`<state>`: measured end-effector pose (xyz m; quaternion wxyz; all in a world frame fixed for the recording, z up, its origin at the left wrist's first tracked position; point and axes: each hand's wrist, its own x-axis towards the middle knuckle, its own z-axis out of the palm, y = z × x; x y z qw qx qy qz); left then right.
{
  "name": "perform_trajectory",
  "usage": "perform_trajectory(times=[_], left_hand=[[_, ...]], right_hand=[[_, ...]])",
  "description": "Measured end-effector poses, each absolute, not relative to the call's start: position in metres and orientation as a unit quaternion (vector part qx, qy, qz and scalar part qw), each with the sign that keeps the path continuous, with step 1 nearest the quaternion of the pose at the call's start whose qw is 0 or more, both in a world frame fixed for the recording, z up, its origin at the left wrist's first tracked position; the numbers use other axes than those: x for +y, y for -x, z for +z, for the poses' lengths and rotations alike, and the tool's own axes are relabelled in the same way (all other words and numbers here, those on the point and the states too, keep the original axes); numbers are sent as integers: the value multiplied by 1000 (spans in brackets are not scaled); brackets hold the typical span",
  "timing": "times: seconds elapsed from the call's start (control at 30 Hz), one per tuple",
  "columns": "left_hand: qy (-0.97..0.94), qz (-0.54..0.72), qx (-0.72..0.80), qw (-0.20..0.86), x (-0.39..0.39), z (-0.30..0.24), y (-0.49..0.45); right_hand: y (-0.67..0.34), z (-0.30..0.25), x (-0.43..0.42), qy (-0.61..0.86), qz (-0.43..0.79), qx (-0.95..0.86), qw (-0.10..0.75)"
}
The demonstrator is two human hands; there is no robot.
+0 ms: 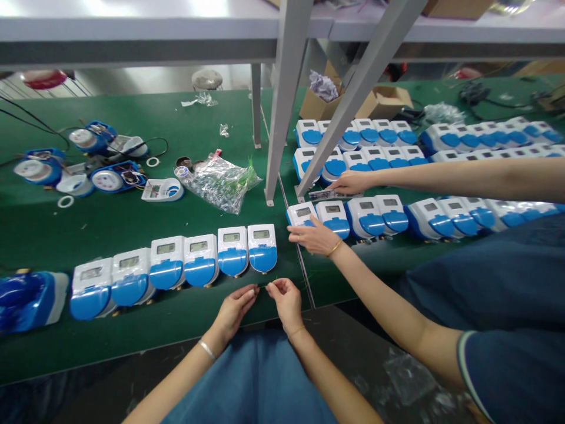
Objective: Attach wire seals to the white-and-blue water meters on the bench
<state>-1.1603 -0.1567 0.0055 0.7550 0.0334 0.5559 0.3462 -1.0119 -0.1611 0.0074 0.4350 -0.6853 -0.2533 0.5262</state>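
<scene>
My left hand [236, 307] and my right hand [286, 300] are close together at the near edge of the green table [132, 224]. Both pinch a thin green strand [263, 287] stretched between the fingertips. Just beyond them stands a row of white and blue meters [176, 268] with small displays; the nearest one [262, 247] is directly above my hands. A silver bracelet is on my left wrist.
A co-worker on the right has one hand [314, 237] on a meter and another hand [348, 182] further back, among more meter rows [397, 215]. A plastic bag of parts [223, 182], opened meters [106, 176], shelf legs [282, 100] and cardboard boxes [382, 101] lie behind.
</scene>
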Motion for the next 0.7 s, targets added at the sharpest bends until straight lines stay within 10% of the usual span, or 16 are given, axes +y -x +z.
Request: perform_trajectory(times=[0.7], left_hand=[[-33,359,553,751,-157,6,1158]], right_hand=[[1012,0,-166,685,516,-286,427]])
